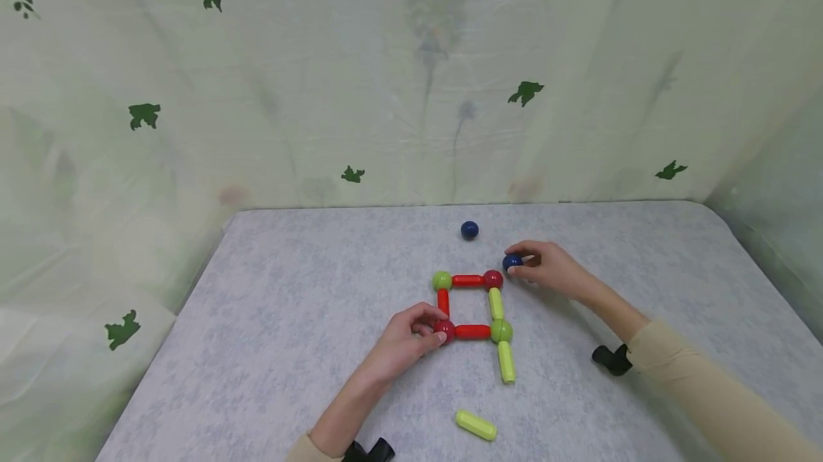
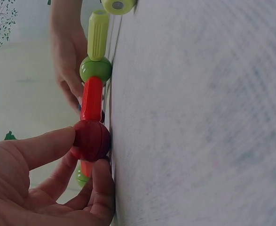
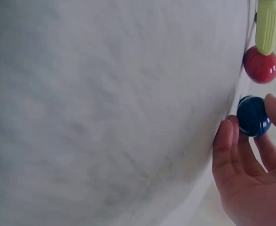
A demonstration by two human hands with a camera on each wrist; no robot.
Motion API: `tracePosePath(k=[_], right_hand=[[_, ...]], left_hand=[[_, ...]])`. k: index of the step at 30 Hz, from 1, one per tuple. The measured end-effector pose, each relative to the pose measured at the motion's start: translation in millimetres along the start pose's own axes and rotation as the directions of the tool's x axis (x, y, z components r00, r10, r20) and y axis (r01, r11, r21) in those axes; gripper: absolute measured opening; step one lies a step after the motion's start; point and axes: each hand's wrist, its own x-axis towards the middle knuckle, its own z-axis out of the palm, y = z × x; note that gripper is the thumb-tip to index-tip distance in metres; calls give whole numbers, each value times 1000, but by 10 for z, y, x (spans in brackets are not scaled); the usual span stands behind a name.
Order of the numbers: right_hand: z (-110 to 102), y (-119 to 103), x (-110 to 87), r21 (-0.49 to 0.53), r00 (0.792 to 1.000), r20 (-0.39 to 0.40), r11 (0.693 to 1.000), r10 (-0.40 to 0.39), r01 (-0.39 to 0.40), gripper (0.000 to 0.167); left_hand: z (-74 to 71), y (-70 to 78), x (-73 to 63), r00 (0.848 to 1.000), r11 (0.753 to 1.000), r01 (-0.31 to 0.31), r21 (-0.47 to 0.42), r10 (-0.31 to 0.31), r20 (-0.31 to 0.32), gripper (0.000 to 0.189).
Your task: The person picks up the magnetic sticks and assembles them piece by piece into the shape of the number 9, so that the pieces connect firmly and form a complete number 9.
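My left hand (image 1: pixel 406 337) pinches a dark red ball (image 2: pixel 91 141) at the near left corner of a square of balls and rods on the table. Between thumb and fingers my right hand (image 1: pixel 551 268) holds a dark blue ball (image 3: pixel 253 117), close beside the red ball (image 1: pixel 492 279) at the far right corner. Green balls form the far left corner (image 1: pixel 441 280) and the near right corner (image 1: pixel 501 331). Red rods (image 1: pixel 472 333) make three sides, and a yellow-green rod (image 1: pixel 496 303) the right one. Another yellow-green rod (image 1: pixel 506 362) extends toward me from the near right ball.
A second blue ball (image 1: pixel 469 231) lies near the table's back edge. One loose yellow-green rod (image 1: pixel 476 425) lies at the front of the grey table (image 1: pixel 289 290). Behind the table hangs a pale curtain (image 1: pixel 321 91) with green leaf prints.
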Motion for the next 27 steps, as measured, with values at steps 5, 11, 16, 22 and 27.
tracePosePath(k=[5, 11, 16, 22, 27], right_hand=[[18, -48, -235, 15, 1000, -12, 1000, 25, -25, 42], [61, -59, -515, 45, 998, -18, 997, 62, -61, 44], [144, -48, -760, 63, 997, -6, 996, 71, -70, 43], [236, -90, -1047, 151, 995, 45, 984, 88, -94, 44], [339, -151, -1276, 257, 988, 100, 956, 117, -139, 45]], left_hand=[[3, 7, -18, 1000, 1000, 1, 3, -1, -5, 21], [11, 15, -27, 1000, 1000, -12, 0, 12, -8, 24], [16, 32, -35, 1000, 1000, -2, -20, 2, -7, 25], [17, 15, -14, 1000, 1000, 4, -15, -4, -9, 24], [2, 18, -12, 1000, 1000, 21, -14, -21, -13, 22]])
